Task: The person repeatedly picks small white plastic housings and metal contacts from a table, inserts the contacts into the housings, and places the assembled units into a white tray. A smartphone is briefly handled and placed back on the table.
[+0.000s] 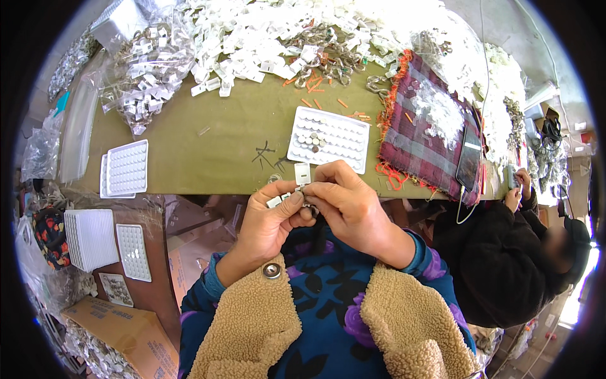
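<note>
Close to the table's near edge, both my hands meet around a small white plastic case [303, 172]. Its flat part with a slot stands up above the fingers. My left hand [268, 218] is closed, pinching the case's lower part between thumb and fingers; another white bit shows by the thumb. From the other side, the fingertips of my right hand [353, 211] press together on the same case. A dark, shiny part hangs below the fingertips, too small to make out. Just beyond the hands lies a white dimpled tray [329, 155] with several small round silvery discs [309, 139] in it.
White plastic pieces [233, 44] heap across the far side, with orange strips [314, 84]. At right lie a checked cloth [413, 136] and a phone [468, 155] on a cable. More trays [127, 167] and a cardboard box [126, 335] are left. A person [499, 265] sits at right.
</note>
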Available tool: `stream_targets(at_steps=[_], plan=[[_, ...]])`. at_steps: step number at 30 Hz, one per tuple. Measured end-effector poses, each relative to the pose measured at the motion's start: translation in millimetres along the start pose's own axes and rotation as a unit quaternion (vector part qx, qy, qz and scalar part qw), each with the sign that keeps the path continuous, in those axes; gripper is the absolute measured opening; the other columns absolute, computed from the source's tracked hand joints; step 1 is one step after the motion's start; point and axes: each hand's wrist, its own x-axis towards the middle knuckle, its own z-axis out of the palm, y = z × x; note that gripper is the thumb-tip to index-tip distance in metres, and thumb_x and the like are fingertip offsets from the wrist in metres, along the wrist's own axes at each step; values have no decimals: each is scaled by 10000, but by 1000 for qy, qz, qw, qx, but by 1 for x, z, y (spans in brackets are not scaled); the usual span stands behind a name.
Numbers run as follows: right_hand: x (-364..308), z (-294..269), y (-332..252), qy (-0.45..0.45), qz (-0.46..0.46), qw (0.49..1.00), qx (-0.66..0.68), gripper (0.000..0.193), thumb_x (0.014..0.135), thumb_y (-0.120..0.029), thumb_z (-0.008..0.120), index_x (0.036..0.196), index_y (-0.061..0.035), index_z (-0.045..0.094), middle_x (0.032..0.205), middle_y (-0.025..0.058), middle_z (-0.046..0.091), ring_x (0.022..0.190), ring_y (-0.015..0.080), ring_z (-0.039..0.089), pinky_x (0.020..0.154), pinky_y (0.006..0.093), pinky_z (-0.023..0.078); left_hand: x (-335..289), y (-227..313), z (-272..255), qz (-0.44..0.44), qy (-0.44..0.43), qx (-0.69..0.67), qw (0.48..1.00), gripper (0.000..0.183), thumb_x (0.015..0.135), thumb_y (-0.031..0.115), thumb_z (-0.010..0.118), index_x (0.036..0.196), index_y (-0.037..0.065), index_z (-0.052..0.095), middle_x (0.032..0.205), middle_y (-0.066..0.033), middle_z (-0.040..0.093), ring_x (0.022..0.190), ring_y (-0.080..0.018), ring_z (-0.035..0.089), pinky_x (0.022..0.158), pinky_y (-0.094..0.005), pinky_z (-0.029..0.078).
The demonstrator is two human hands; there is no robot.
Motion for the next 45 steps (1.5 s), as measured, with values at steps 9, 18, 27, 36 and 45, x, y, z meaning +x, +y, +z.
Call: stream_targets(at_steps=[9, 18, 27, 36, 45], plan=[[5, 4, 6, 89, 0, 996, 19, 262, 794, 86, 687, 1039, -4, 666, 930, 131, 661, 787, 276, 656, 667, 341, 542, 0, 1, 2, 5, -20, -17, 1000, 186, 970, 54, 604, 1147, -2, 621, 961, -133, 687, 795, -172, 685, 734, -356, 635], [5, 7, 26, 51, -80, 996, 4, 253, 732, 88, 728, 947, -20, 649, 875, 112, 683, 769, 272, 666, 665, 342, 535, 3, -1, -2, 8, 3, 3, 1000, 189, 968, 56, 609, 1134, -32, 625, 919, -140, 687, 760, -185, 691, 701, -368, 636], [3, 0, 39, -10, -137, 990, 10, 354, 692, 24, 709, 1034, -15, 627, 904, 100, 667, 790, 278, 638, 727, 369, 502, 1, -6, 5, -9, 49, 31, 998, 165, 960, 56, 617, 1098, -34, 632, 853, -123, 678, 708, -174, 674, 646, -339, 627], [-11, 2, 24, 44, -107, 993, -9, 349, 750, 72, 646, 1098, 43, 654, 999, 141, 694, 804, 252, 658, 737, 362, 494, -1, 4, 13, 34, 96, 121, 987, 150, 930, 58, 636, 1041, -43, 638, 833, -131, 680, 640, -152, 652, 596, -295, 603], [12, 0, 65, 97, 45, 984, -142, 225, 851, 41, 644, 1063, -18, 694, 853, 122, 633, 748, 275, 651, 647, 346, 514, 1, 9, 6, 4, 71, 117, 991, 203, 876, 95, 619, 1030, -36, 641, 828, -145, 672, 575, -148, 591, 494, -299, 508]])
